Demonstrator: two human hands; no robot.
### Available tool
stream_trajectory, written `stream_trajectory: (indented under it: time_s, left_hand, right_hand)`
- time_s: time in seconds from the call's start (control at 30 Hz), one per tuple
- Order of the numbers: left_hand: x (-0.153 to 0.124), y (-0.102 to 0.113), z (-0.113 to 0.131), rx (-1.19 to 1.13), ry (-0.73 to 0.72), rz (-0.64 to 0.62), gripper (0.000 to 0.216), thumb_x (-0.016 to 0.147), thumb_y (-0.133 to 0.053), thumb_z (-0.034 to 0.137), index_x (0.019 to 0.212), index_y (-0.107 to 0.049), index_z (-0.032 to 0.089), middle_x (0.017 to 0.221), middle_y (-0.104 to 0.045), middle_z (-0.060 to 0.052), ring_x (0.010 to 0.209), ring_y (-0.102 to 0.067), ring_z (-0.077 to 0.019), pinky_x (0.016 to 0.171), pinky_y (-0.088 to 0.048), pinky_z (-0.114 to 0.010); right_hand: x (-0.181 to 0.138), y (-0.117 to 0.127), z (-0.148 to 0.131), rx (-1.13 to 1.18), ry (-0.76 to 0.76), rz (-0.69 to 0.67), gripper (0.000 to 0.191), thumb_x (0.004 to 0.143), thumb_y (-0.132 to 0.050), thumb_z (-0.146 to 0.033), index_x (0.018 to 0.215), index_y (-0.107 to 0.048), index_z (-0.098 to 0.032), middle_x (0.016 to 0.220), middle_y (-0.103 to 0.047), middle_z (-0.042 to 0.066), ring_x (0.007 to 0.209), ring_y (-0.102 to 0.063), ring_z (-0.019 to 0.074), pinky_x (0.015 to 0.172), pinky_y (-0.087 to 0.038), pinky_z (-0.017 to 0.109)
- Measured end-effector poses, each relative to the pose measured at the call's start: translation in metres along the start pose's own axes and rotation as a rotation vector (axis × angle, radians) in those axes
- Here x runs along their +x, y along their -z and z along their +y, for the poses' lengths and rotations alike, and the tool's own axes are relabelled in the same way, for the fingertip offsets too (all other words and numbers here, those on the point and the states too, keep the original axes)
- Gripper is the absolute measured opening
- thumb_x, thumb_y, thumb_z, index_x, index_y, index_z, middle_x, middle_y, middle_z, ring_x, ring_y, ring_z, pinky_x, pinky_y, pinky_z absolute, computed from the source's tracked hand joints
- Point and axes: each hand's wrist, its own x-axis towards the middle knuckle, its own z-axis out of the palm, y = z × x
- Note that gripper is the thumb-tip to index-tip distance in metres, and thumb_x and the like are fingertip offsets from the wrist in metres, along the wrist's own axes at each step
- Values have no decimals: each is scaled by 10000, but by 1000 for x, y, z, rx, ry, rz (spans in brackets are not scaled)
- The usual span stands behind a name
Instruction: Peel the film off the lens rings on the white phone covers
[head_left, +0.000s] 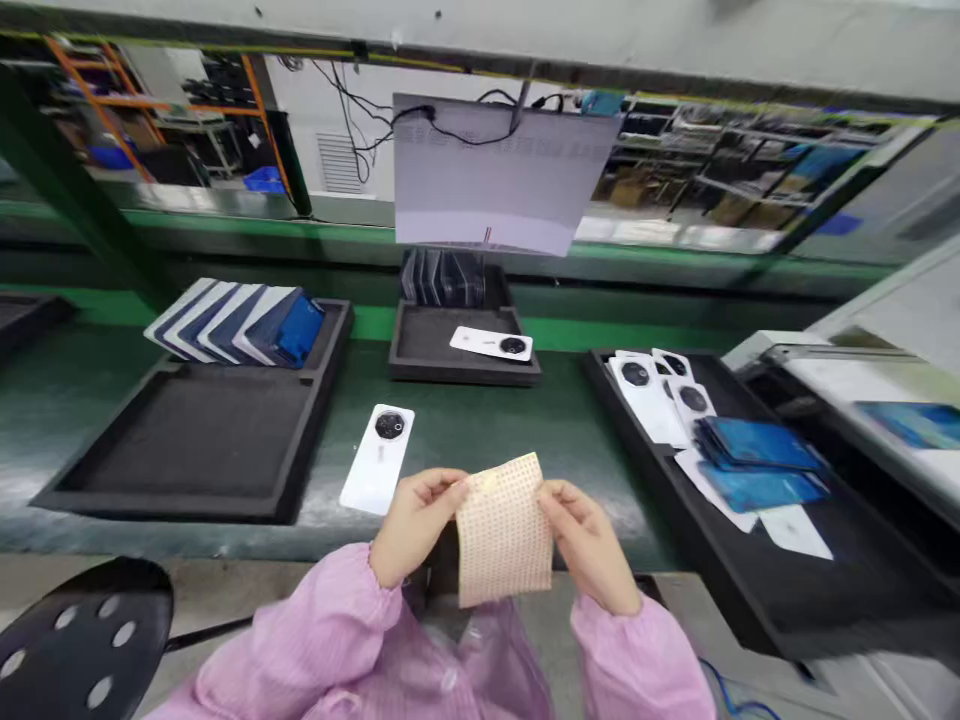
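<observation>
Sheet (pixel 504 555) pinched by left hand (pixel 420 520) and right hand (pixel 589 540), most dots (pixel 510 515) still on; white panel (pixel 375 468) untouched on table (pixel 562 430).

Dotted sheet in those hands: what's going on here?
Someone in pink sleeves is holding up a dotted sheet. The left hand has its upper left corner in a finger-and-thumb grip; the right hand pinches the right edge near the top. On the green table, a white panel with a dark disc lies near the left hand. Another lies on the middle tray, and the right tray holds more, along with blue pieces. The left tray holds a row of panels.
</observation>
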Motion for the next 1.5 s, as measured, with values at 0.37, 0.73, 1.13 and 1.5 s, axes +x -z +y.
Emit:
stream_trajectory:
  time_s: [0.37,0.73,1.13,1.5]
  left_hand:
    - [-5,96,-33,579,0,421,666,730,-595,387,1304,-418,99,1429,-366,-209,1376,-189,-369,1106,-143,-546]
    - [4,83,-30,69,100,437,665,814,-528,402,1375,-266,159,1455,-318,-207,1315,-373,-277,1017,-380,-397]
    - [-2,57,3,-178,12,184,491,798,-617,353,1229,-437,202,967,-663,-54,752,-634,-163,653,-518,-262]
    - [-47,36,30,-263,58,118,758,862,-559,291,1418,-68,449,920,-625,8,683,-633,-129,595,-555,-246]
  right_hand:
    - [38,-7,-21,68,172,188,260,749,-585,-454,737,-573,-195,1279,-505,140,1203,-453,295,1036,-259,477]
    - [20,-142,-38,668,-208,-338,336,664,-710,-492,620,-564,-192,1191,-603,102,1216,-454,272,1030,-298,412]
    - [17,-92,-58,876,-167,-404,245,748,-702,-370,673,-561,-185,1318,-508,71,1121,-525,255,913,-424,397]
    - [-14,-63,-81,1038,-226,-489,146,833,-602,-321,749,-597,-202,1142,-604,63,1009,-568,229,877,-456,403]
